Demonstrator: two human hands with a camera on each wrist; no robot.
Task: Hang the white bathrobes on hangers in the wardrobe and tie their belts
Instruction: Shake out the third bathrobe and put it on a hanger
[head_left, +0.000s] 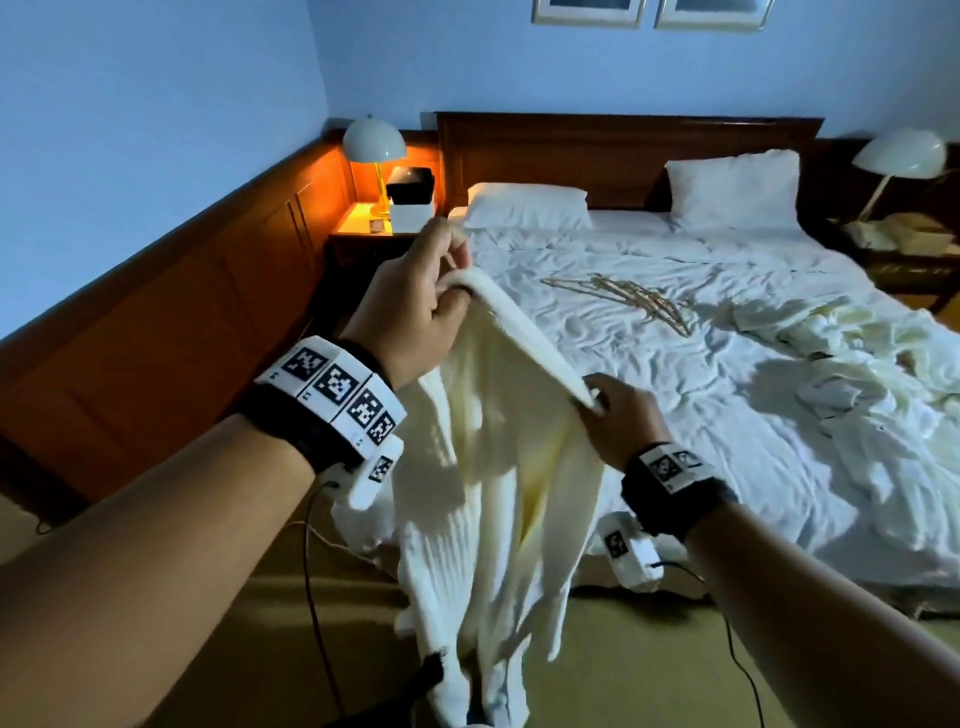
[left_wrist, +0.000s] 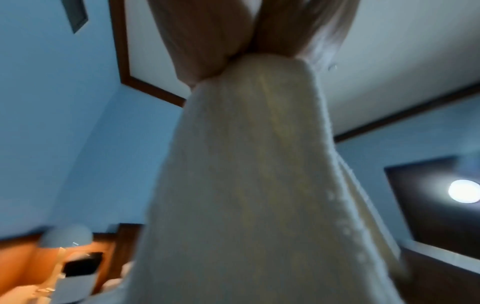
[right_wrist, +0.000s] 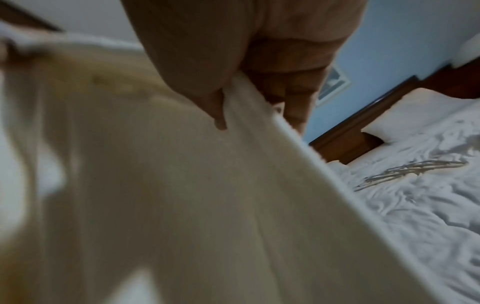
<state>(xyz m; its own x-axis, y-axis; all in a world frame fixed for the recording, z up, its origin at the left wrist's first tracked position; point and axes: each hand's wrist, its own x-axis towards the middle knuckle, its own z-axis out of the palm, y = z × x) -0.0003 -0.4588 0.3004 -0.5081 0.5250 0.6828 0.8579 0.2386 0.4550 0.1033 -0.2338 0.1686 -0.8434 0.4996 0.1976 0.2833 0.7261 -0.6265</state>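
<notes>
Both hands are holding a white bathrobe (head_left: 498, 467) up in the air over the floor at the bed's near corner. The left hand (head_left: 415, 306) is sitting higher and farther out, fingers curling over and pinching the thick top edge of the robe; the left wrist view is showing fabric hanging straight down from that grip. The right hand (head_left: 621, 415) is sitting lower and nearer, thumb and fingers pinching the same edge farther along, so the edge is running taut and slanting between the hands. The rest of the robe is draping below them, its lower folds reaching toward the floor. On the bed (head_left: 675, 364), well apart from the hands, wooden hangers (head_left: 628, 299) are lying in a loose pile on the wrinkled sheet. More white bathrobe fabric (head_left: 852, 338) is lying crumpled toward the bed's right side. Two pillows (head_left: 524, 205) are sitting at the headboard, a lit lamp (head_left: 374, 140) glowing on the left nightstand.
</notes>
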